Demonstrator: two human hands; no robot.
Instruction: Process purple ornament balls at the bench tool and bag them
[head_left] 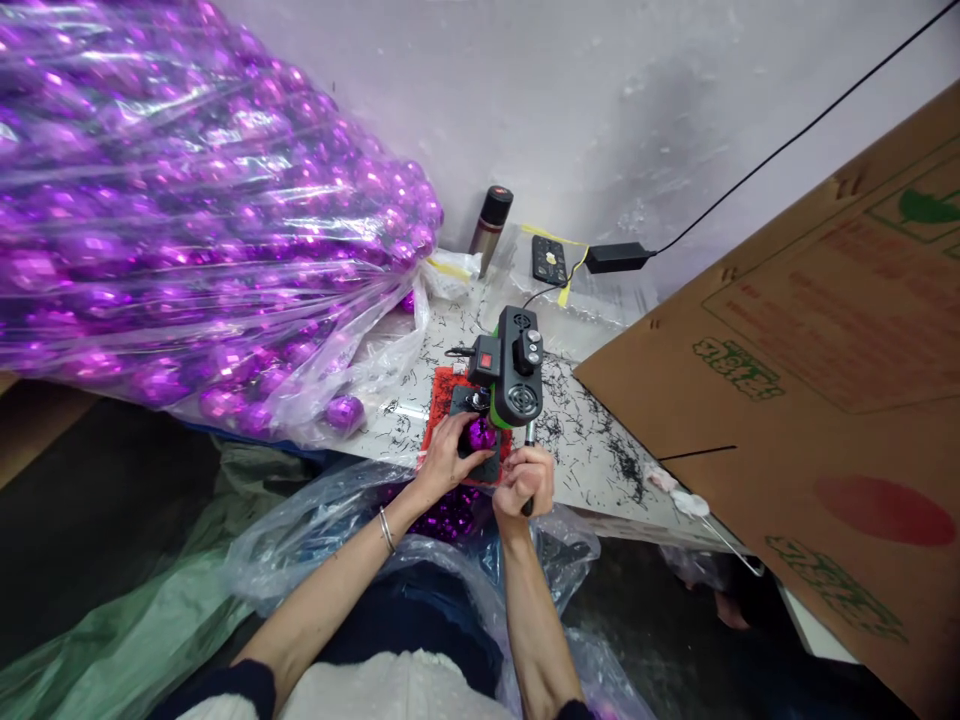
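Note:
A shiny purple ball ornament (481, 433) sits under the head of a small black and green bench machine (519, 365). My left hand (452, 455) has its thumb and fingers closed around the ball's left and near sides. With my right hand (525, 478) I grip the black-ended lever handle (529, 490) at the machine's right front. The machine's dark base stands on a red mat (444, 395). Below the table edge, an open clear bag (300, 540) in front of me holds more purple shiny pieces (446, 515).
A huge clear bag of purple balls (225, 220) fills the left, with a loose ball (345, 413) beside it. A tall cardboard box (810, 380) stands right. Behind are a thermos (491, 225), a power adapter (619, 257) and a black panel (549, 260). Black scraps (570, 430) litter the table.

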